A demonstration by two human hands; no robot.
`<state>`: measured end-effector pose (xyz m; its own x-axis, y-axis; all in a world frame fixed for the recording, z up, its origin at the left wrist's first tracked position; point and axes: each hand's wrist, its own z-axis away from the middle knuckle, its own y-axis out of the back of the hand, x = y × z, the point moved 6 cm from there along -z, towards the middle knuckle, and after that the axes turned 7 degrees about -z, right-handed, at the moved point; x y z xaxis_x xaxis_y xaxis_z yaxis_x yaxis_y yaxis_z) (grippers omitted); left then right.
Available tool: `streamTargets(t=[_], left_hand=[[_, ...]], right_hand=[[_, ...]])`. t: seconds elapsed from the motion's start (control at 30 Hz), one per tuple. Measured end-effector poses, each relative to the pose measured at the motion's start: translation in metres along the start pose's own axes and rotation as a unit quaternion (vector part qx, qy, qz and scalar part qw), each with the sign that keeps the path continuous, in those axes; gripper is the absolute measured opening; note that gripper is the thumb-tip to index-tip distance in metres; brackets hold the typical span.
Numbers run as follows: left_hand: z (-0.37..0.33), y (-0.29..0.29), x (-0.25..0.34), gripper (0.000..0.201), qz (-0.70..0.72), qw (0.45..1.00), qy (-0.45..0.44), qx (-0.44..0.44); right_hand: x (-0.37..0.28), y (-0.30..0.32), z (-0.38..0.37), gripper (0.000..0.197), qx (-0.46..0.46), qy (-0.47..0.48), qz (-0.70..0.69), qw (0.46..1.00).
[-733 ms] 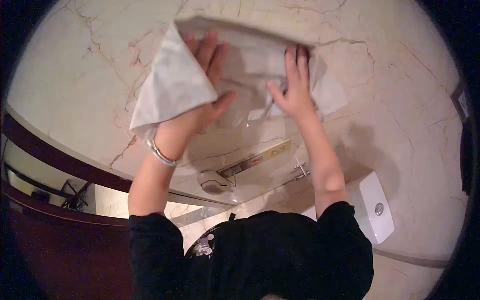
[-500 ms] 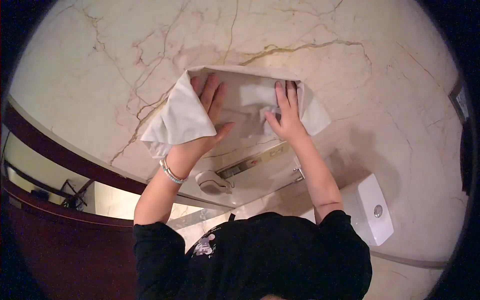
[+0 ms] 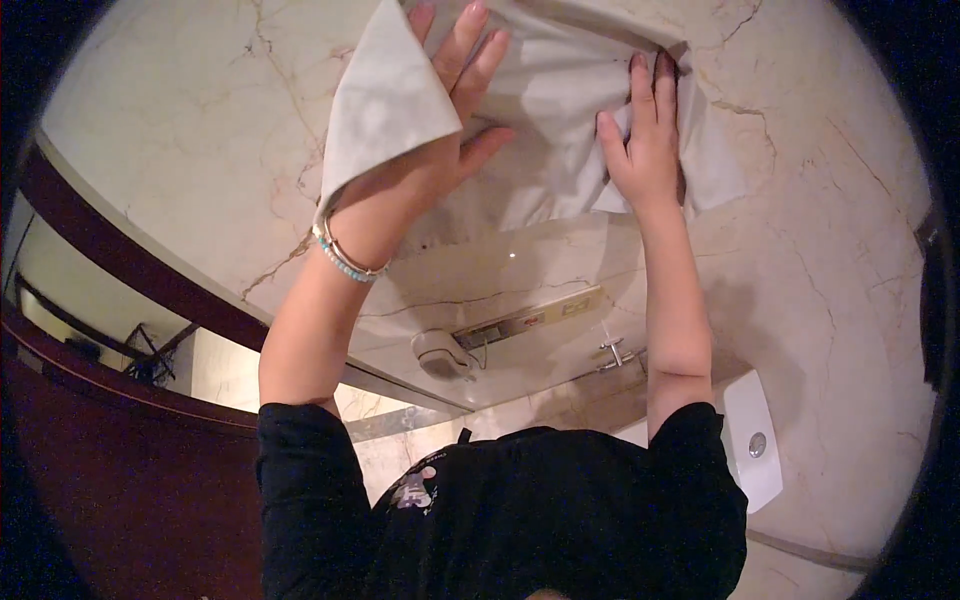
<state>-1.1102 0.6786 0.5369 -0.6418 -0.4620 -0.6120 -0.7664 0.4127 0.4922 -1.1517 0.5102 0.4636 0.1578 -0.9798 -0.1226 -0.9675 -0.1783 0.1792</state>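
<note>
A white cloth [image 3: 555, 120] lies spread against the veined marble surface [image 3: 800, 200], with soft creases across its middle. My left hand [image 3: 440, 168] presses on it with the fingers spread, and a folded corner of the cloth drapes over the back of that hand. Bracelets [image 3: 345, 258] circle my left wrist. On the cloth's right part rests my right hand [image 3: 650, 165], fingers stretched away from me and thumb apart. A raised fold of cloth stands along the right fingertips. The cloth's far edge runs out of view at the top.
Below the cloth are a pale wall handset [image 3: 440, 355], a long narrow panel [image 3: 530, 318] and a chrome valve [image 3: 612, 352]. A white toilet tank [image 3: 752, 440] with a round button stands by my right arm. Dark wooden framing [image 3: 130, 285] runs along the left.
Both hands have moved farther up and away from me, taking the cloth with them. The right hand has also shifted to the right. The corner fold still covers the left hand's back.
</note>
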Motion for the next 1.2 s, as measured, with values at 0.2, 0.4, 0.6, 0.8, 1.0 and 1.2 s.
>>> streamTargets(t=[0.2,0.4,0.6,0.8,1.0,1.2], left_hand=[[0.031,-0.040,0.006,0.069,0.035,0.995,0.030,0.087],[0.072,-0.064,0.029,0.075,0.134,0.989,0.041,0.049],[0.080,-0.069,0.034,0.078,0.146,0.989,0.034,0.008],[0.037,-0.043,0.032,0.074,0.110,0.994,0.022,0.009],[0.000,-0.038,0.022,0.069,0.085,0.995,-0.003,0.052],[-0.004,-0.043,0.024,0.069,0.080,0.993,-0.005,0.090]], right_hand=[[-0.002,-0.011,0.035,0.066,0.002,-0.030,-0.071,0.997],[-0.007,-0.033,0.109,0.067,-0.059,-0.091,-0.113,0.988],[0.000,-0.027,0.116,0.069,-0.080,-0.133,-0.152,0.976],[0.021,-0.008,0.076,0.066,-0.039,-0.096,-0.125,0.987],[0.033,0.018,0.019,0.064,0.014,-0.047,-0.040,0.998],[0.039,0.018,0.022,0.066,-0.010,-0.039,0.105,0.994]])
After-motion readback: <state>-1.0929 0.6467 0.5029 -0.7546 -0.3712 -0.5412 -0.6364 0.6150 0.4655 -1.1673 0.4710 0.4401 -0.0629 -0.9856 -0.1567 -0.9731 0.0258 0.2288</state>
